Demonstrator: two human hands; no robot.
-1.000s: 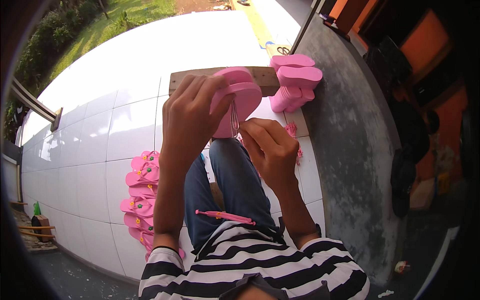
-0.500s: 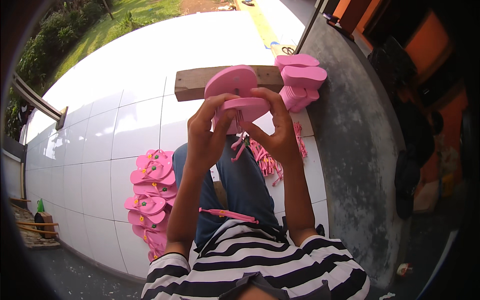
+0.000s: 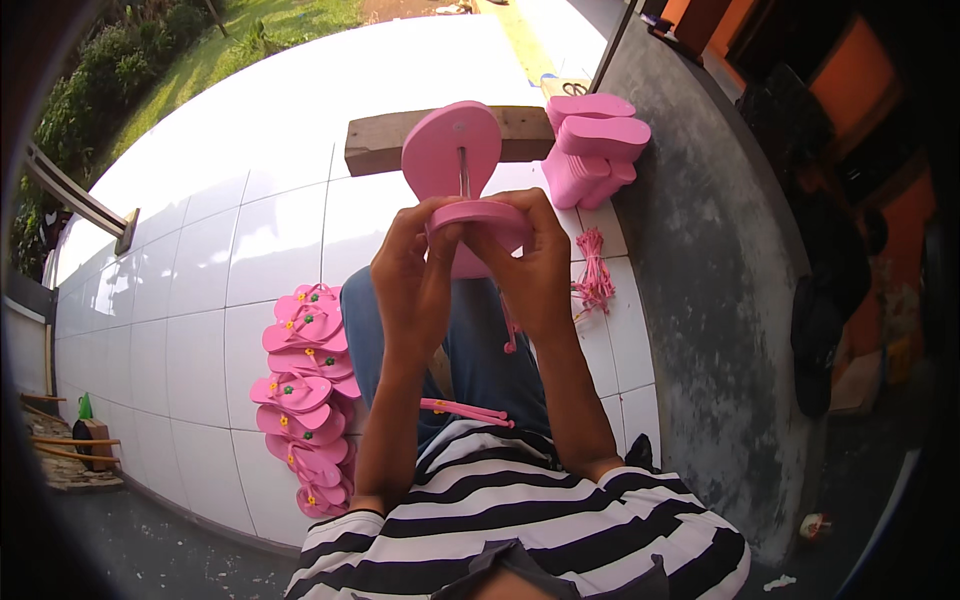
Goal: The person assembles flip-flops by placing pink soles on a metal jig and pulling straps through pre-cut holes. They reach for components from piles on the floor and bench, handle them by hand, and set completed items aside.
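Observation:
Both of my hands grip a pink flip-flop sole (image 3: 482,212) by its near end, raised above my knees. My left hand (image 3: 415,270) pinches its left side, and my right hand (image 3: 530,270) its right side, thumbs underneath. Beyond it stands another rounded pink sole surface (image 3: 450,140); whether it belongs to the same piece I cannot tell. A thin metal rod (image 3: 463,172) runs between the two. Below my right hand hangs a pink strap (image 3: 508,330). Another pink strap (image 3: 465,410) with a yellow flower lies across my lap.
Left of my legs, strapped pink flip-flops (image 3: 305,390) with small flowers lie in an overlapping row. A wooden block (image 3: 375,145) is ahead, with stacked plain soles (image 3: 605,140) at its right. Bundled pink straps (image 3: 595,275) rest on the white tiles. A grey ledge (image 3: 710,300) runs along the right.
The sole in my hands has tipped so its edge faces me, and more of the metal rod shows. My hands have drawn closer together around it.

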